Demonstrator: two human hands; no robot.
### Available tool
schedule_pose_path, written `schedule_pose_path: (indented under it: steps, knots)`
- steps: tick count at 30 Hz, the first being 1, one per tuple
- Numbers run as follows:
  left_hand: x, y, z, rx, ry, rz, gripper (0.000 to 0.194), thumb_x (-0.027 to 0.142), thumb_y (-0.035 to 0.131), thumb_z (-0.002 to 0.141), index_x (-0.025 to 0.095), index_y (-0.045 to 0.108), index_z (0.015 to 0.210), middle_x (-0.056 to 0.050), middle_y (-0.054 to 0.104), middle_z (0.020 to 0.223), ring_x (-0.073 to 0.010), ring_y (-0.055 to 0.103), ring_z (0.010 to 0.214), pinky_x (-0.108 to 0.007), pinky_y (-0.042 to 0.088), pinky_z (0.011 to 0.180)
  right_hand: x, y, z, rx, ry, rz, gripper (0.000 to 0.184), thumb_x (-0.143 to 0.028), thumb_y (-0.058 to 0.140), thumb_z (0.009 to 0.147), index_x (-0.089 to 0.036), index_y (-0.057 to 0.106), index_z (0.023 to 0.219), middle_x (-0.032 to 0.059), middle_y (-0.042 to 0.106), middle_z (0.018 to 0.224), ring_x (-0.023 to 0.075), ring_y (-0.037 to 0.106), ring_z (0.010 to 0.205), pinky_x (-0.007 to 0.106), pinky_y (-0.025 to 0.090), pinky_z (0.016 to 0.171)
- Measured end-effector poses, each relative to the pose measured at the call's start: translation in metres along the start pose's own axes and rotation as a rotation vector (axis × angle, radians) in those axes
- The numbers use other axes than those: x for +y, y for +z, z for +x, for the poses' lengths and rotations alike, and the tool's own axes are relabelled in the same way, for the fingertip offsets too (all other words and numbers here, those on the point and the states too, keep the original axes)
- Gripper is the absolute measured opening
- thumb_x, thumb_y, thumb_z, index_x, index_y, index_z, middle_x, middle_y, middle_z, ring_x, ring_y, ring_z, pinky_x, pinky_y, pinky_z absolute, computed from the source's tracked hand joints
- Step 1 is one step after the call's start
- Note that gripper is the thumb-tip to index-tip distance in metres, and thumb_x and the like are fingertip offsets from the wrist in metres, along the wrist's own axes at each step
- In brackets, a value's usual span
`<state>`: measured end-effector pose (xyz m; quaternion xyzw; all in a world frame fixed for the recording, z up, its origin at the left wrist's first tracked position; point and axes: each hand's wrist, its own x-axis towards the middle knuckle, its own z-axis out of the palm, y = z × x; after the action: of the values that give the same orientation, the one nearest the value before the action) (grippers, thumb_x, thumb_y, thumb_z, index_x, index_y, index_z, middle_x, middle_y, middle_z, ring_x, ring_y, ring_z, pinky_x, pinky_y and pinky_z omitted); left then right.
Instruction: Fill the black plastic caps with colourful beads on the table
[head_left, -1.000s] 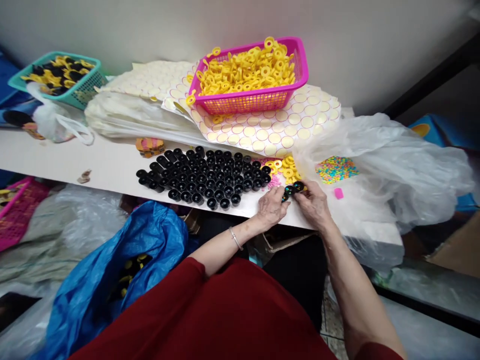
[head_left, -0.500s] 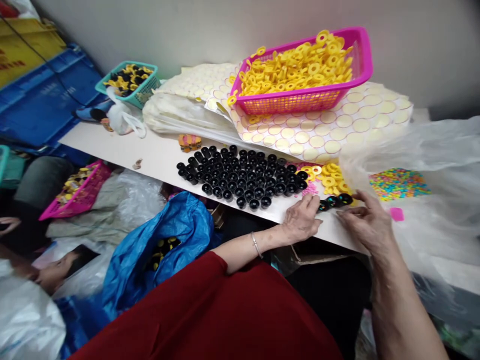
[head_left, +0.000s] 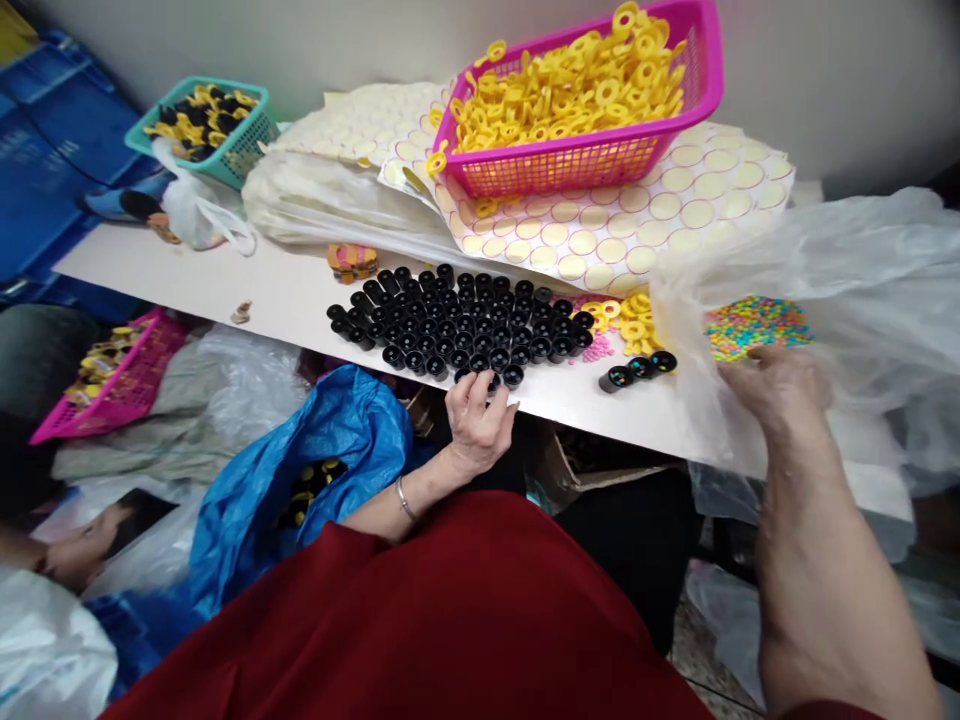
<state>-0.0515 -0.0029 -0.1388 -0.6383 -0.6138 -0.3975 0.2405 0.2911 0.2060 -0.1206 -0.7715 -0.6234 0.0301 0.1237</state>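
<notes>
Now my left hand (head_left: 479, 425) has half-curled fingers touching small round black plastic cups (head_left: 428, 328) at the white table's (head_left: 281, 295) near edge; my right hand (head_left: 786, 392) meets multicoloured beads (head_left: 757, 325). I cannot tell either grip.

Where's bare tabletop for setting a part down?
Best: table left of the black cup cluster, between the brown scrap and orange bundle. Smaller: front strip between the cluster and the three bead-filled cups. Crowded: behind the cluster, sheets and pink basket; right, plastic bag and right hand.
</notes>
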Motion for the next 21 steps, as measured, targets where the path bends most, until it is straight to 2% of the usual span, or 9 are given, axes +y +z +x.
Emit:
schedule_pose_path:
  steps: [2, 5, 7, 10, 13, 16, 19, 21]
  knots:
    - [0.002, 0.009, 0.003, -0.068, -0.012, 0.034, 0.025, 0.037, 0.063, 0.091, 0.016, 0.073, 0.101, -0.020, 0.069, 0.123, -0.0338, 0.055, 0.122, -0.049, 0.042, 0.102, -0.004, 0.000, -0.005, -0.028, 0.078, 0.137, 0.038, -0.035, 0.071, 0.062, -0.014, 0.075, 0.093, 0.0183, 0.066, 0.097, 0.0307, 0.059, 0.091, 0.044, 0.046, 0.081]
    - [0.006, 0.022, 0.009, -0.168, -0.101, 0.048, 0.034, 0.047, 0.061, 0.091, 0.016, 0.071, 0.100, -0.023, 0.066, 0.129, -0.0399, 0.052, 0.128, -0.057, 0.036, 0.105, 0.000, -0.006, -0.018, 0.052, 0.113, 0.339, 0.042, -0.029, 0.065, 0.064, -0.010, 0.073, 0.101, 0.0146, 0.065, 0.096, 0.0234, 0.059, 0.082, 0.039, 0.048, 0.082]
    - [0.007, 0.028, 0.013, -0.227, -0.173, 0.029, 0.035, 0.049, 0.061, 0.091, 0.015, 0.070, 0.096, -0.024, 0.064, 0.132, -0.0432, 0.050, 0.131, -0.060, 0.034, 0.105, 0.011, -0.012, -0.023, 0.102, 0.125, 0.363, 0.042, -0.029, 0.059, 0.068, -0.010, 0.071, 0.103, 0.0136, 0.066, 0.098, 0.0202, 0.059, 0.075, 0.036, 0.050, 0.078]
    - [0.004, 0.033, 0.017, -0.285, -0.202, 0.024, 0.031, 0.045, 0.060, 0.091, 0.015, 0.069, 0.092, -0.025, 0.064, 0.133, -0.0444, 0.051, 0.131, -0.060, 0.033, 0.103, 0.029, -0.019, -0.026, 0.159, 0.120, 0.384, 0.036, -0.028, 0.054, 0.070, -0.011, 0.071, 0.097, 0.0132, 0.067, 0.099, 0.0211, 0.061, 0.080, 0.036, 0.050, 0.081]
    - [0.000, 0.035, 0.018, -0.255, -0.158, 0.040, 0.024, 0.038, 0.061, 0.090, 0.016, 0.069, 0.088, -0.022, 0.066, 0.129, -0.0425, 0.053, 0.127, -0.057, 0.035, 0.101, 0.035, -0.021, -0.028, 0.121, 0.077, 0.402, 0.027, -0.031, 0.056, 0.071, -0.015, 0.071, 0.086, 0.0089, 0.068, 0.088, 0.0223, 0.062, 0.083, 0.036, 0.050, 0.082]
    - [-0.002, 0.033, 0.019, -0.122, -0.082, 0.029, 0.016, 0.033, 0.063, 0.088, 0.018, 0.069, 0.086, -0.019, 0.070, 0.121, -0.0392, 0.056, 0.123, -0.054, 0.037, 0.098, 0.027, -0.020, -0.032, -0.021, -0.011, 0.309, 0.020, -0.035, 0.063, 0.068, -0.019, 0.071, 0.076, 0.0063, 0.067, 0.080, 0.0231, 0.061, 0.079, 0.035, 0.047, 0.075]
    - [0.004, 0.027, 0.021, -0.033, 0.006, -0.058, 0.010, 0.026, 0.062, 0.088, 0.019, 0.069, 0.091, -0.016, 0.072, 0.114, -0.0343, 0.058, 0.118, -0.051, 0.041, 0.098, 0.014, -0.024, -0.037, -0.093, -0.112, 0.028, 0.021, -0.033, 0.056, 0.078, -0.018, 0.072, 0.080, 0.0109, 0.068, 0.088, 0.0258, 0.060, 0.084, 0.037, 0.044, 0.071]
    - [0.012, 0.024, 0.023, -0.086, 0.062, -0.198, 0.013, 0.021, 0.058, 0.090, 0.018, 0.068, 0.096, -0.014, 0.073, 0.110, -0.0300, 0.061, 0.114, -0.047, 0.045, 0.097, 0.005, -0.030, -0.035, -0.061, -0.133, -0.070, 0.026, -0.028, 0.049, 0.084, -0.016, 0.072, 0.089, 0.0149, 0.067, 0.098, 0.0278, 0.060, 0.090, 0.038, 0.043, 0.072]
